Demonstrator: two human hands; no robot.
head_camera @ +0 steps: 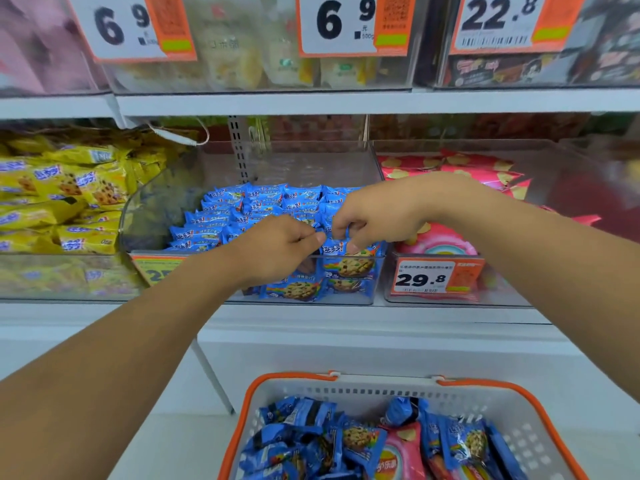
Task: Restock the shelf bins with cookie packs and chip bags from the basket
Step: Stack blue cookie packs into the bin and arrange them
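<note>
A clear middle shelf bin [346, 301] holds several blue cookie packs [242, 209] in rows. My left hand [277, 247] and my right hand [377, 216] meet over the bin's front right corner, both pinching one blue cookie pack [334, 245] at its top edge. Below, a white basket with orange handles [346, 389] holds more blue cookie packs [294, 438] and a pink chip bag [398, 459]. The bin to the right holds pink chip bags [467, 171].
A bin of yellow cookie packs [69, 195] sits to the left. Price tags hang on the bin fronts, one reading 29.8 [422, 277]. An upper shelf [346, 102] carries more clear bins. A white ledge [346, 327] runs under the bins.
</note>
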